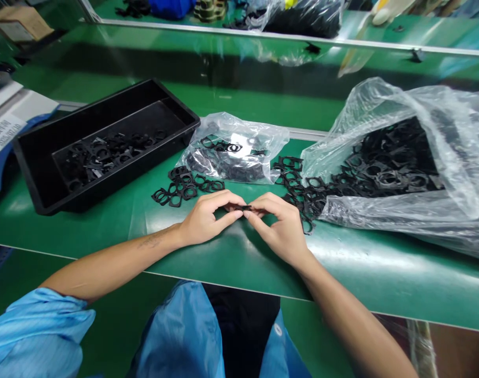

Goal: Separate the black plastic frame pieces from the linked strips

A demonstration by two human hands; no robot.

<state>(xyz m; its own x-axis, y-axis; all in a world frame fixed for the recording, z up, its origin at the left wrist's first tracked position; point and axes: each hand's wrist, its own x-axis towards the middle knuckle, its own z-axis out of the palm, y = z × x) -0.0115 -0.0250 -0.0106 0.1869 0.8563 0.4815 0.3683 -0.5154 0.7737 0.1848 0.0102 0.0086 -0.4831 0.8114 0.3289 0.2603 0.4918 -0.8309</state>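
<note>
My left hand (210, 218) and my right hand (280, 226) meet over the green table (381, 273), fingers pinched together on one small black plastic ring part (245, 208) held between them. A loose pile of the same black ring parts (184, 186) lies just beyond my left hand. More of these parts (298, 184) spill from a large clear plastic bag (412, 163) beside my right hand. A smaller clear bag (235, 149) with parts sits beyond both hands.
A black plastic tray (105, 147) holding several black parts stands at the left. A white and blue object (7, 126) sits at the far left edge. A metal rail (263, 34) crosses the back, with bags and dark items beyond it.
</note>
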